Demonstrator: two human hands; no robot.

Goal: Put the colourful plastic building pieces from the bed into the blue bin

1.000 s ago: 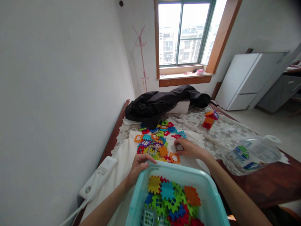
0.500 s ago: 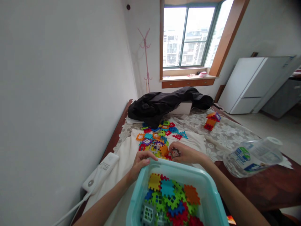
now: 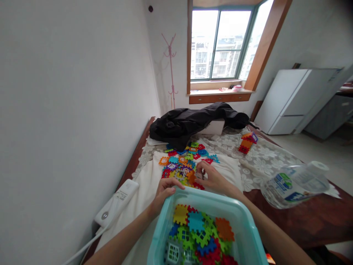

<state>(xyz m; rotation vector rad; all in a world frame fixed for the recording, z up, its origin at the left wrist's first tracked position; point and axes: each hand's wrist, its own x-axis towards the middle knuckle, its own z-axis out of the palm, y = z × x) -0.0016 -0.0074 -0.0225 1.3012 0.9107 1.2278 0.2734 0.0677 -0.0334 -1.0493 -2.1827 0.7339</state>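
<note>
My left hand (image 3: 165, 191) is closed over the far left rim of a light turquoise plastic bin (image 3: 245, 213), with the thumb and fingers on its edge. Inside the bin lie several interlocking plastic building pieces (image 3: 196, 221), notched squares in yellow, blue, green, orange, red and grey. Beyond the bin, my right hand (image 3: 215, 178) is at the near right side of a colourful pile of similar pieces (image 3: 180, 169). Its thumb and fingers pinch a small grey building piece (image 3: 200, 175), partly hidden by the fingers.
A white cloth (image 3: 146, 195) lies under the pile. On the right stand a large clear bottle (image 3: 292, 186) and a small orange-red built house (image 3: 247, 141). A black cloth (image 3: 182, 125) drapes a white box behind. A white power strip (image 3: 117, 202) lies by the left wall.
My right hand has shifted slightly up and left over the pile, turning the grey piece, which now shows edge-on. My left hand stays on the bin's rim.
</note>
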